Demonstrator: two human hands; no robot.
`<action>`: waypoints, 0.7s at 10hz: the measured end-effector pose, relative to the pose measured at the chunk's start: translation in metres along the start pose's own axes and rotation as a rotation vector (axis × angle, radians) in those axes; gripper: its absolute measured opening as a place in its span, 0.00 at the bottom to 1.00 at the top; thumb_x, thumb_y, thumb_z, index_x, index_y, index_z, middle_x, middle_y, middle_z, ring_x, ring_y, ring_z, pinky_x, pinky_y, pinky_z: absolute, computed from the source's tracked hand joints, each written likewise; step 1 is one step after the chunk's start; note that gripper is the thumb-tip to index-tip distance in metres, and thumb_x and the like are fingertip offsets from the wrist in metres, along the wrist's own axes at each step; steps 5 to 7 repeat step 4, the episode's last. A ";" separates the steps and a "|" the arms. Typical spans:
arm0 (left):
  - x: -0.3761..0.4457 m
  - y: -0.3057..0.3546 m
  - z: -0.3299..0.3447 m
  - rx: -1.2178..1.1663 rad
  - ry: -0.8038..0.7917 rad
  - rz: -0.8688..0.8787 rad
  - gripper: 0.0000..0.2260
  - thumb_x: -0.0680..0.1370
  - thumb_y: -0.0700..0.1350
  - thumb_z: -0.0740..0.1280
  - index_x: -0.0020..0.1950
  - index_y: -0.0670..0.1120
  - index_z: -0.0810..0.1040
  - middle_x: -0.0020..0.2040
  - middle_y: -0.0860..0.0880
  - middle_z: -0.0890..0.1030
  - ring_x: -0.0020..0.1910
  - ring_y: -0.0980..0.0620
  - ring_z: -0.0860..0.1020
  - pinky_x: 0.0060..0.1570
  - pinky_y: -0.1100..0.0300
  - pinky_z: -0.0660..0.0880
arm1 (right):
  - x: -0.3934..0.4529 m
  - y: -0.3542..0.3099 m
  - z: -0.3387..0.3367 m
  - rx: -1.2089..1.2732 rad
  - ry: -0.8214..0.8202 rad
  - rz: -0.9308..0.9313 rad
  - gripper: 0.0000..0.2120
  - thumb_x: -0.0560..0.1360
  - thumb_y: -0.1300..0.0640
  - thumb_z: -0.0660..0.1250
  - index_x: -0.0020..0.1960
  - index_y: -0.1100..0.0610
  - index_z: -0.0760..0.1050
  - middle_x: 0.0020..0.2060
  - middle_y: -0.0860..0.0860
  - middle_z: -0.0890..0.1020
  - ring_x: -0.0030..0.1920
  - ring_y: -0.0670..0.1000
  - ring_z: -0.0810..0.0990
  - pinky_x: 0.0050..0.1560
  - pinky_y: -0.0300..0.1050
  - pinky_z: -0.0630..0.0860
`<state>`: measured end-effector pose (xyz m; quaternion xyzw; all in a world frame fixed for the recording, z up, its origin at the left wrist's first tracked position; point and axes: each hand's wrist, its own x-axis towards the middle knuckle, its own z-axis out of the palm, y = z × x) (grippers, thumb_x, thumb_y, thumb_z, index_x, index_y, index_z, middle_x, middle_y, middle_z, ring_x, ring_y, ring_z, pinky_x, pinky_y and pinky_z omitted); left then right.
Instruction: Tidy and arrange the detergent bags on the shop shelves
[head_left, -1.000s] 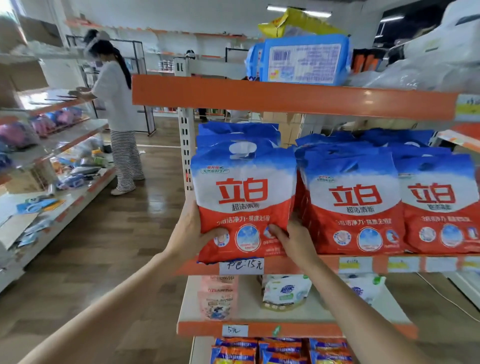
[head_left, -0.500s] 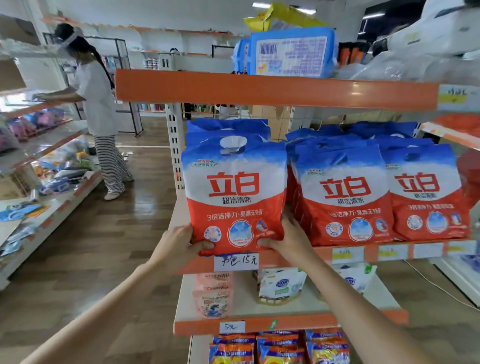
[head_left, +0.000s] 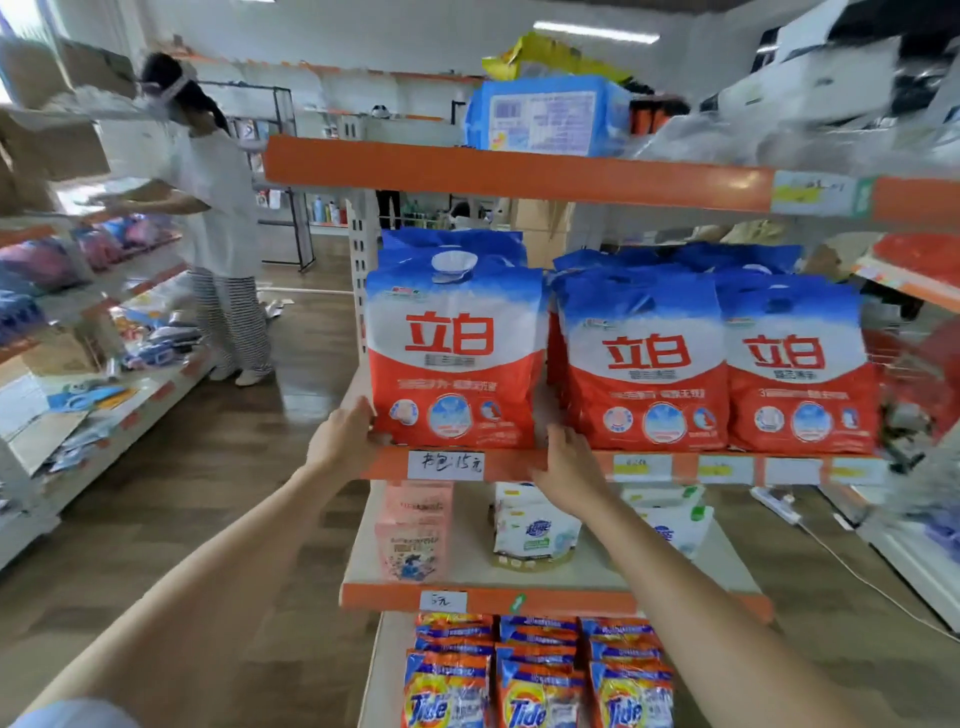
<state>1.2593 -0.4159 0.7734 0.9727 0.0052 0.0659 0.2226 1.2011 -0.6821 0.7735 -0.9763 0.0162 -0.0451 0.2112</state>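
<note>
A red, white and blue detergent bag (head_left: 457, 358) stands upright at the left end of the orange-edged middle shelf (head_left: 519, 465), with more such bags behind it. My left hand (head_left: 340, 439) grips its lower left corner, thumb on the front. My right hand (head_left: 566, 465) lies at the lower right corner, over the shelf lip, fingers pointing up into the gap beside the bag and thumb below it. To the right stand two more rows of the same detergent bags (head_left: 644, 364) (head_left: 797, 369), facing forward.
The upper shelf (head_left: 519, 174) holds a blue pack (head_left: 545, 114). The lower shelf (head_left: 478, 597) carries pink and white pouches; orange Tide bags (head_left: 537, 675) fill the bottom. A person (head_left: 213, 208) works at the left shelves across the wooden-floored aisle.
The bag went from being held tilted at the shelf front to standing upright and further back on the shelf. My right hand slid off its front down to the shelf lip.
</note>
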 end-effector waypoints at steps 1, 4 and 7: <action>-0.008 0.020 0.004 0.030 0.078 -0.073 0.20 0.76 0.42 0.65 0.67 0.43 0.67 0.56 0.40 0.79 0.52 0.38 0.78 0.44 0.52 0.71 | -0.028 0.015 -0.025 -0.002 -0.068 -0.020 0.27 0.77 0.55 0.63 0.72 0.60 0.58 0.70 0.57 0.64 0.69 0.57 0.64 0.66 0.47 0.64; -0.090 0.079 0.009 0.143 -0.185 0.196 0.13 0.77 0.46 0.65 0.59 0.42 0.72 0.51 0.48 0.75 0.54 0.47 0.76 0.52 0.55 0.75 | -0.106 0.059 -0.075 -0.128 -0.266 -0.095 0.26 0.78 0.57 0.62 0.74 0.57 0.59 0.71 0.56 0.65 0.67 0.56 0.68 0.62 0.48 0.69; -0.090 0.079 0.009 0.143 -0.185 0.196 0.13 0.77 0.46 0.65 0.59 0.42 0.72 0.51 0.48 0.75 0.54 0.47 0.76 0.52 0.55 0.75 | -0.106 0.059 -0.075 -0.128 -0.266 -0.095 0.26 0.78 0.57 0.62 0.74 0.57 0.59 0.71 0.56 0.65 0.67 0.56 0.68 0.62 0.48 0.69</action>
